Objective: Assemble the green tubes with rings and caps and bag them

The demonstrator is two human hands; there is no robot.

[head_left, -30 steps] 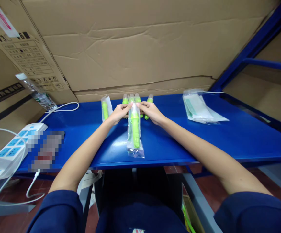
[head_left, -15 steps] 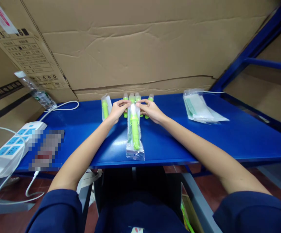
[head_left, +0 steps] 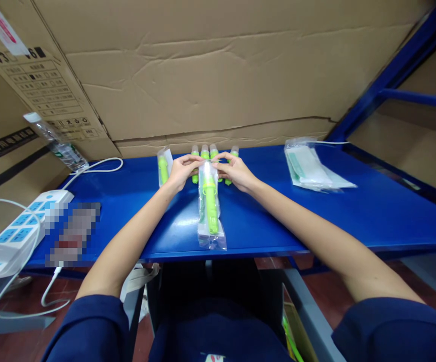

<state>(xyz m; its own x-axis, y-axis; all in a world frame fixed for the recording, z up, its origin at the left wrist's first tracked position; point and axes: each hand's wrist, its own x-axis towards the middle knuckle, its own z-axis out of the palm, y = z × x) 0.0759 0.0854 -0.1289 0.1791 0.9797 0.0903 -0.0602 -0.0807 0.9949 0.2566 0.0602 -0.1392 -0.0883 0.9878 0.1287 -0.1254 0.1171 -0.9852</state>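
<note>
A clear plastic bag (head_left: 203,236) lies lengthwise before me, its near end close to the table's front edge. Inside it is a lime-green stick-shaped item (head_left: 211,206) with a pale, clear-looking tip, beside a greenish sheet. My left hand (head_left: 182,171) pinches the bag's far end from the left, thumb and fingertips together. From the right, my right hand (head_left: 235,171) pinches the same end, its fingertips almost meeting the left ones. Several similar green sticks (head_left: 234,151) with clear caps stand in a row just beyond, partly hidden by my hands.
Left of my left hand lies another bagged green stick (head_left: 162,168). A stack of clear bags with sheets (head_left: 312,166) rests at the right. Leftward are a power strip (head_left: 25,221), a blurred-out phone (head_left: 75,234), cables and a plastic bottle (head_left: 62,148). Cardboard (head_left: 218,75) walls the back.
The bag's far end, which covered the caps behind it, now sits lower between my fingertips, and those caps show more clearly. Both hands stay almost in place.
</note>
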